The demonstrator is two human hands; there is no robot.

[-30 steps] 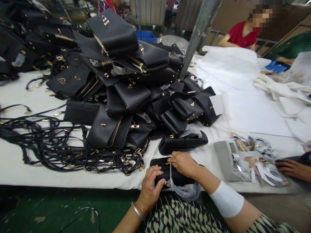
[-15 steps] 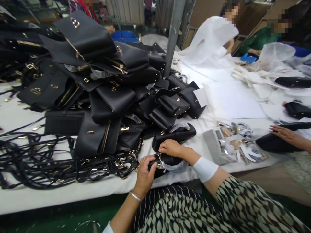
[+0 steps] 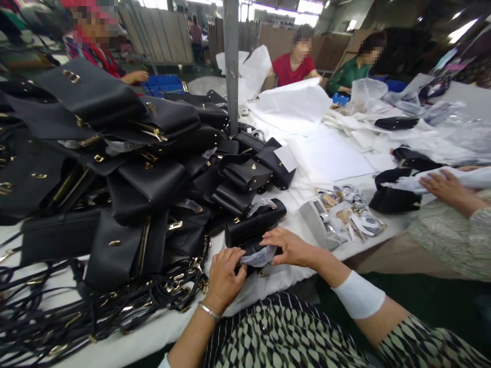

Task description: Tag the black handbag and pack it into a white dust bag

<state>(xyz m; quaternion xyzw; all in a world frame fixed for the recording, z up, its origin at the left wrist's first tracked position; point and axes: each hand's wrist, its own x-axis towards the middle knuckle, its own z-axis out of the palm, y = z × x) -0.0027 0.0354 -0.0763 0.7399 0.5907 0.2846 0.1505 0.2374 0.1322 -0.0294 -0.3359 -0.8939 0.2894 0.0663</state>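
At six o'clock a black bag (image 3: 251, 246) carries cloudy grey-white wrapping (image 3: 260, 257), and below it a top (image 3: 284, 342) is patterned in pale green ovals on black, beside black cloth (image 3: 286, 304) with thin white stripes. From nine to ten, piled bags (image 3: 148, 184) are plain black with gold fittings (image 3: 175, 225), while black straps (image 3: 95, 306) with gold clips lie at eight over a white tablecloth (image 3: 153, 332). White sheets (image 3: 333, 153) show between two and three, a grey post (image 3: 232, 66) at twelve, a red shirt (image 3: 289, 71) at one, a blue crate (image 3: 163, 83) between ten and eleven.
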